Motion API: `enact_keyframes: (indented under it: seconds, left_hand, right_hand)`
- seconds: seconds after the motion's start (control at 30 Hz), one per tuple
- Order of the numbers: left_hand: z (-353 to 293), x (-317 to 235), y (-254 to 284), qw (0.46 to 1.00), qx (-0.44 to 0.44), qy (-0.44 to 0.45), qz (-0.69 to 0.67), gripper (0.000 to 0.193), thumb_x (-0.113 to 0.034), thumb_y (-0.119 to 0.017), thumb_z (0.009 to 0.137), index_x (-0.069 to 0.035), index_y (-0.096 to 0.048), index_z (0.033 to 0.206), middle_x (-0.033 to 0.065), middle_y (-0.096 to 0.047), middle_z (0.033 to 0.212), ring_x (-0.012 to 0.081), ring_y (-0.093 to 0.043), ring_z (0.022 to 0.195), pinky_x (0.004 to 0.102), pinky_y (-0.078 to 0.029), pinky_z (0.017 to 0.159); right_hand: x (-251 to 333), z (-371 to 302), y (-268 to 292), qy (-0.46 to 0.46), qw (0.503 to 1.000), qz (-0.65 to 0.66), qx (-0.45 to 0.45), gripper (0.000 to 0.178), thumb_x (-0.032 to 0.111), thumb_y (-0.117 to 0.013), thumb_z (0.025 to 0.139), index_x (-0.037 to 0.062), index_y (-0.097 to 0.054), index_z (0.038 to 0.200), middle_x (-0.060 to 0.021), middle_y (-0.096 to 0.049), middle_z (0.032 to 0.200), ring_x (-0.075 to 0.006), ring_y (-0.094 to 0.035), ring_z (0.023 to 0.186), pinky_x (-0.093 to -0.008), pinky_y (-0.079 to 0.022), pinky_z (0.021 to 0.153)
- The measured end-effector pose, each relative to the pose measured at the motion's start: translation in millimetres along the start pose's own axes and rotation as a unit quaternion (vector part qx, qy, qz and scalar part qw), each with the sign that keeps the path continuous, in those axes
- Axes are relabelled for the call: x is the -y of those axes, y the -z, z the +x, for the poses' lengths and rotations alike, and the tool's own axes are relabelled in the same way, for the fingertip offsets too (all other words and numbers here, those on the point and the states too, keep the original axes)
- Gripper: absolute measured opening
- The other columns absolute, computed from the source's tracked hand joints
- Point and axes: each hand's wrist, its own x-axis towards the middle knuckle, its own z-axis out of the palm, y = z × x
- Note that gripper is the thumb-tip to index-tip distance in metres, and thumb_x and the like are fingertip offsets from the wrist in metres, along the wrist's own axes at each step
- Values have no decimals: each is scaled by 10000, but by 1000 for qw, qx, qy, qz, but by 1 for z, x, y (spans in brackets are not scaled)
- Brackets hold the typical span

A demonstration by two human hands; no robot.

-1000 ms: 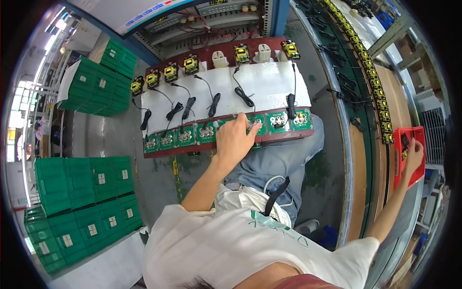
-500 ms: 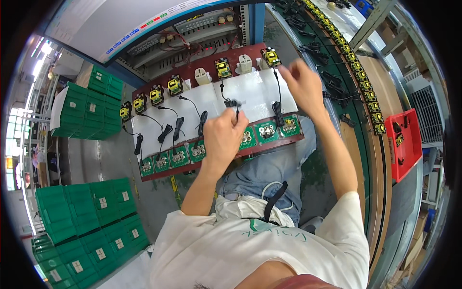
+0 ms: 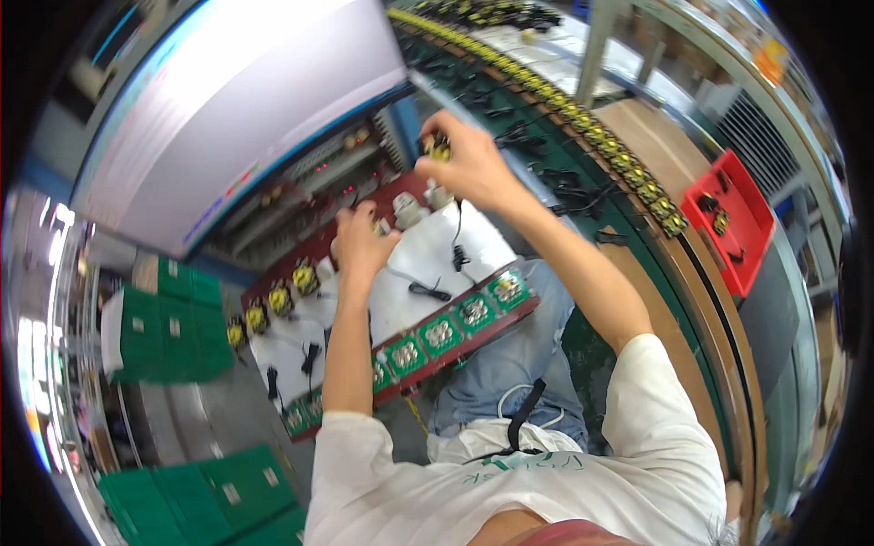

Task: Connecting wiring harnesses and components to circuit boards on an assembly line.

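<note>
My right hand point(image 3: 469, 164) grips a small yellow-and-black circuit board point(image 3: 438, 146), raised above the right end of the dark red test fixture point(image 3: 387, 193). A black cable hangs below it to a tied bundle point(image 3: 461, 257). My left hand point(image 3: 362, 246) bends its fingers and thumb round another yellow board point(image 3: 378, 226) at the fixture's back row; most of that board is hidden. Beside it stand white sockets point(image 3: 408, 210). More yellow boards point(image 3: 280, 298) sit farther left. Green boards with round metal contacts point(image 3: 440, 333) line the near edge.
A large monitor point(image 3: 264, 109) overhangs the fixture's back left. To the right runs a green conveyor point(image 3: 583, 196) with black cables and a row of yellow boards point(image 3: 628, 173). A red bin point(image 3: 742, 223) stands beyond. Green crates point(image 3: 173, 332) are stacked at left.
My left hand has let go of the cable bundle and moved up to the back row. My right hand has taken the end board and lifted it. The view has shifted.
</note>
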Motion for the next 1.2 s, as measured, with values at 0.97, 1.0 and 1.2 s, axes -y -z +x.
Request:
enact_keyframes:
  seconds: [0.97,1.0,1.2]
  left_hand:
    - [-292,-233,-71,688,480,-405,-364,532,-114,-853,938,-39,-670,1432,160,-645,1374,282,-732,954,374,-614,840]
    - [-293,-219,-81,696,515,-385,-320,494,-141,-841,953,-42,-679,1409,159,-662,1338,295,-735,950,387,-614,842]
    - [-289,-145,-117,772,476,-364,-213,371,-173,-773,1006,-19,-712,1337,150,-711,1135,307,-750,936,403,-602,844]
  right_hand:
    - [-88,-507,422,-519,739,36,-429,329,396,-814,1004,72,-794,1053,-33,-754,973,-98,-603,749,-218,-433,527]
    - [-101,-517,426,-563,719,-21,-407,343,402,-804,1008,61,-793,1039,-36,-757,965,-106,-598,729,-215,-440,524]
    - [-146,-572,431,-543,659,-486,-186,507,505,-544,1138,43,-740,1211,-217,-738,1174,-445,-679,977,-509,-548,871]
